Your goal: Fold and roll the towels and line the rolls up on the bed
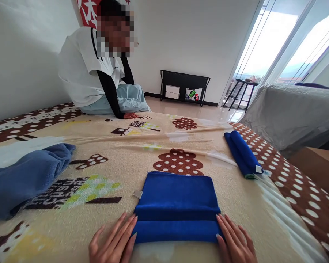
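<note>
A bright blue towel (177, 199) lies folded on the patterned blanket (104, 171) right in front of me, its near edge doubled into a thick band. My left hand (113, 243) rests flat with fingers stretched out, fingertips touching the band's left end. My right hand (235, 243) lies the same way against the band's right end. Neither hand grips anything.
A rolled blue towel (242, 153) lies at the right of the blanket. A paler blue fleece cloth (24, 175) is heaped at the left. Another person (98, 73) sits at the far edge, one hand on the blanket. A grey covered sofa (293, 113) stands right.
</note>
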